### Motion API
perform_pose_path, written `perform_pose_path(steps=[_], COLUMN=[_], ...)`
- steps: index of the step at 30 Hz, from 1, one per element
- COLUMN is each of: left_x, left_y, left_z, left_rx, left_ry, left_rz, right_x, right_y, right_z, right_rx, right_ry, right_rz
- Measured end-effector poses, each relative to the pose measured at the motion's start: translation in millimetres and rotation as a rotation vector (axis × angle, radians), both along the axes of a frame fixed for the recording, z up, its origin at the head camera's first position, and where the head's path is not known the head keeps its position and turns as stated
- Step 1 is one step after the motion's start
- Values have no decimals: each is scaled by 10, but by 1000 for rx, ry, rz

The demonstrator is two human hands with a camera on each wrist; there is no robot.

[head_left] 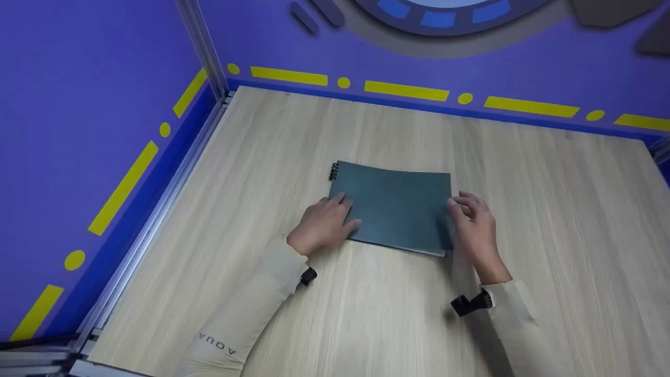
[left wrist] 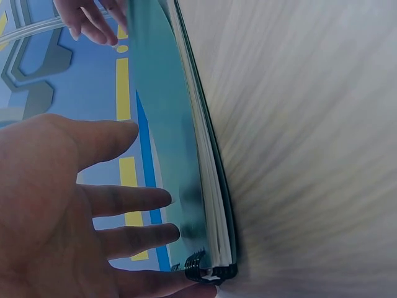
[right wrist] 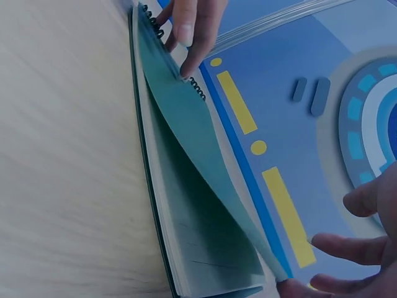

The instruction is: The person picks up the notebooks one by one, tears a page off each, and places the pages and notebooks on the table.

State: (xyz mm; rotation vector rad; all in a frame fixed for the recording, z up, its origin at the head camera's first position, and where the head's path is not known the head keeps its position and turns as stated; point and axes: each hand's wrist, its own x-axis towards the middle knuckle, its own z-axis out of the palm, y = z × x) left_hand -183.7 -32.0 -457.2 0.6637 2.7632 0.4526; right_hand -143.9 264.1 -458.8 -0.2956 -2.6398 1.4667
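A dark green spiral-bound notebook (head_left: pixel 392 204) lies on the wooden table. Its black coil binding (head_left: pixel 334 172) is on the left side. The left hand (head_left: pixel 327 220) rests over the binding side, fingers spread on the cover. From the left wrist, fairly straight fingers (left wrist: pixel 136 234) show beside the black rings. At the opposite edge is the right hand (head_left: pixel 475 222), its fingers loosely bent. In the right wrist view the front cover (right wrist: pixel 186 133) stands raised off the pages (right wrist: pixel 205 254), and a fingertip touches its corner. The thumb's contact there is unclear.
The pale wooden table (head_left: pixel 377 319) surrounds the notebook. Blue-purple panels with yellow dashes (head_left: pixel 405 90) stand behind it and on the left. A metal rail (head_left: pixel 157 204) runs along the left edge. Dark wrist-camera mounts (head_left: pixel 471 302) sit at the sleeves.
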Motion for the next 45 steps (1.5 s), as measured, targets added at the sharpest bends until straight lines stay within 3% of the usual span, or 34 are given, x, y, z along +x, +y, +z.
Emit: perform_pose_path(steps=[9, 17, 26, 31, 40, 45], left_x=[0, 5, 7, 6, 12, 12], left_y=[-3, -6, -9, -9, -5, -7], left_z=[-9, -8, -15, -15, -17, -23], left_rx=[-6, -11, -19, -19, -24, -24], left_ry=[12, 13, 22, 30, 34, 40], left_rz=[-9, -8, -11, -14, -13, -12], right_x=[-8, -25, 10, 15, -6, -9], right_y=[32, 7, -32, -66, -90, -92], right_z=[48, 46, 74, 88, 88, 91], right_rx=[-153, -170, -227, -217, -181, -159], right_ry=[-54, -69, 35, 98, 26, 28], right_rz=[-47, -82, -33, -22, -52, -52])
